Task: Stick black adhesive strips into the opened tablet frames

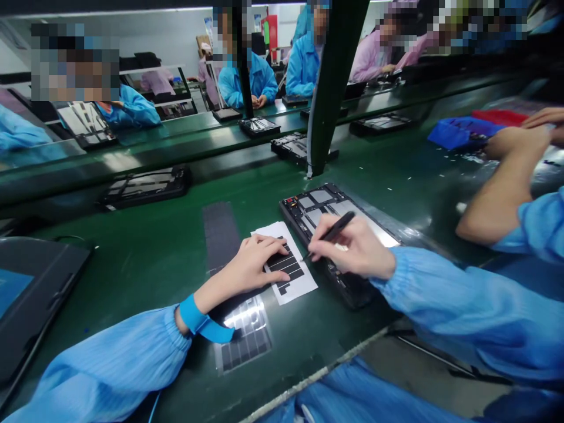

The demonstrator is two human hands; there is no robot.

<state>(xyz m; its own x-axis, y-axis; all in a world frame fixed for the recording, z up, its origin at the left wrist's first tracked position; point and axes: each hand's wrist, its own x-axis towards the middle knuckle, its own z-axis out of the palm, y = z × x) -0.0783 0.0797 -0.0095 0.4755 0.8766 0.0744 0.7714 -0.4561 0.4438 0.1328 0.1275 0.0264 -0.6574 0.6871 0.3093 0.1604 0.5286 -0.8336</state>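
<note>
My left hand lies flat with fingers stretched out, pressing down a white backing sheet that carries black adhesive strips. My right hand is closed on black tweezers, whose tip touches the strips near my left fingertips. Behind my right hand lies an open tablet chassis on the green belt. A second, shinier sticker sheet sits under my left wrist, and a dark grey strip lies beyond it.
A dark tray is at the left edge. More tablet chassis lie on the far lanes. A black post rises in the middle. A co-worker's forearm reaches in at right beside blue and red bins. Several people in blue coats sit opposite.
</note>
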